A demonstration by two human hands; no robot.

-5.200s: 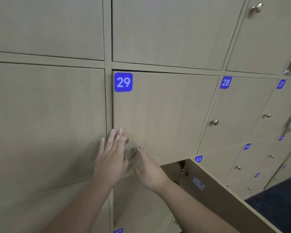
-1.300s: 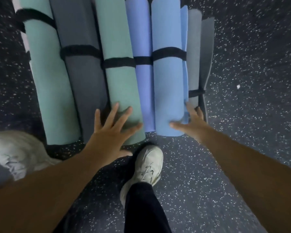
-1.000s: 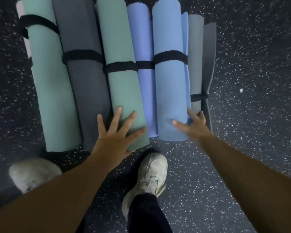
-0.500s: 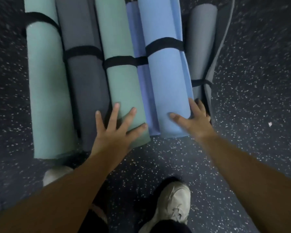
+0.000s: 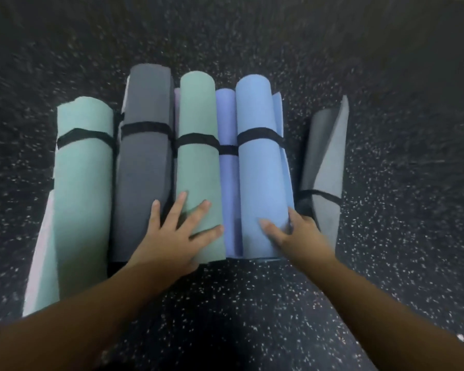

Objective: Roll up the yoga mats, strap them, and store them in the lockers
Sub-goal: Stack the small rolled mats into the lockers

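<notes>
- Light blue mat (image 5: 263, 188): rolled, bound by a black strap (image 5: 259, 136), lying on the floor (image 5: 399, 210) in a row of mats; it now sits clear of the grey mat (image 5: 323, 167) to its right, a gap of floor between them wider than half a second ago.
- Right hand (image 5: 298, 236): thumb across the roll's near end, fingers (image 5: 292, 212) curled round its right side, gripping it.
- Left hand (image 5: 172, 236): fingers spread flat on the green mat (image 5: 198, 162), holding nothing.
- Neighbours: purple mat (image 5: 227, 178), dark grey mat (image 5: 145, 167), second green mat (image 5: 83, 183), each strapped.
- Shoes seen earlier are out of frame.
- No readable writing.
</notes>
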